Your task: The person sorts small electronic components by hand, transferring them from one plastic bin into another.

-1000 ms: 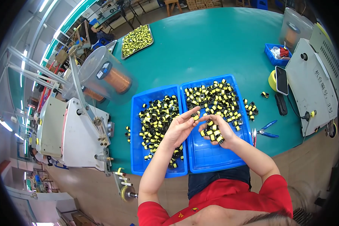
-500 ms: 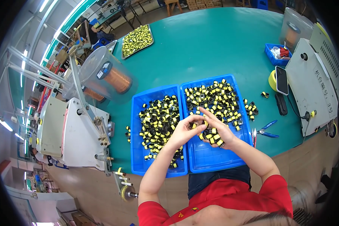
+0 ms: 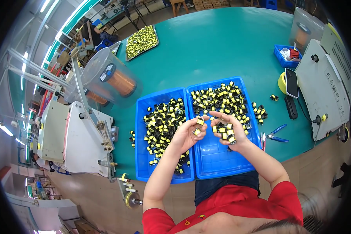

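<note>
Head view, noted as I stand by the worktop. Writing first: a line of dark characters runs down the side of the pale machine on the right. At left, the copper wire spool inside its clear cover bears a white label, print too small for me to read.

Pose: both forearms come up from the lower edge, elbows bent and set wide, and converge over the blue trays. The hands are apart, their fingertips near one another. Left hand: thumb and fingers pinch one yellow-and-black part at the tips; a second part sits lower, against the fingers. Right hand: cupped, fingers curled around a handful of parts, forefinger pointing toward the left hand.

Location of like parts: one heap in the left tray, another in the far portion of the right tray, whose near floor is bare. Loose pieces lie on the worktop just beside the right tray; blue-handled pliers rest near them.
</note>
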{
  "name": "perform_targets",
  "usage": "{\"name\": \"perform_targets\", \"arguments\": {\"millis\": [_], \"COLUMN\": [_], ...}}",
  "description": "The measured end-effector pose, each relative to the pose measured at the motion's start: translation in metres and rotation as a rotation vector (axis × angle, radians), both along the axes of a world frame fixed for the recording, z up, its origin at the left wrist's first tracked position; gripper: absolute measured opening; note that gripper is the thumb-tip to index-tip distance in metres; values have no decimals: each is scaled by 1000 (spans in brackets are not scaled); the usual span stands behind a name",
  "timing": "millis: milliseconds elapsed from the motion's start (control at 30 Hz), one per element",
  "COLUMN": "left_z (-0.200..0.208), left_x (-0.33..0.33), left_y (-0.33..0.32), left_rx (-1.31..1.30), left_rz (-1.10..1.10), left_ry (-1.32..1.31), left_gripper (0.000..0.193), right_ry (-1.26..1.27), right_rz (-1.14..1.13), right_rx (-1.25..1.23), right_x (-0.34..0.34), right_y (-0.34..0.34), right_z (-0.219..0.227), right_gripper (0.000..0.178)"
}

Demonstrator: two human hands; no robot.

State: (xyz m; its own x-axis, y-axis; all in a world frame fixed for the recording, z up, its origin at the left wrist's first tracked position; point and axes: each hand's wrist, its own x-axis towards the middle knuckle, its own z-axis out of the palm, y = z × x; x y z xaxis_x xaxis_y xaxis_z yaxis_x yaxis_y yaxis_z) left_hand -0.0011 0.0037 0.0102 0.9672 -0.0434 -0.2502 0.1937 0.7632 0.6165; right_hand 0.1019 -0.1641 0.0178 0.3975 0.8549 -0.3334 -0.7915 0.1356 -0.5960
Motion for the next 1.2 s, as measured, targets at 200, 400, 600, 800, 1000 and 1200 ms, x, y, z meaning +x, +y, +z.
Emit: {"name": "perform_targets", "arguments": {"millis": [200,400,600,800,1000,1200], "left_z": [5,6,4,6,-2,0], "left_x": [1,1,1,0,1,0], "left_y": [-7,-15,-26,-20,-11,-10], "left_rx": [115,244,737,265,118,158], "left_rz": [36,56,145,69,-10,-1], "left_ry": [76,91,-37,59,120,139], "left_gripper": [40,31,31,30,43,41], "right_ry": [-22,-67,-136,316,592,459], "right_rz": [-10,-15,-39,-112,-113,-45], "right_rx": [33,53,65,41,-44,-85], "right_x": [-1,-2,-4,12,16,13], "right_y": [0,0,1,0,5,5], "right_z": [1,2,-2,-24,-40,-31], "right_gripper": [46,45,44,36,32,31]}}
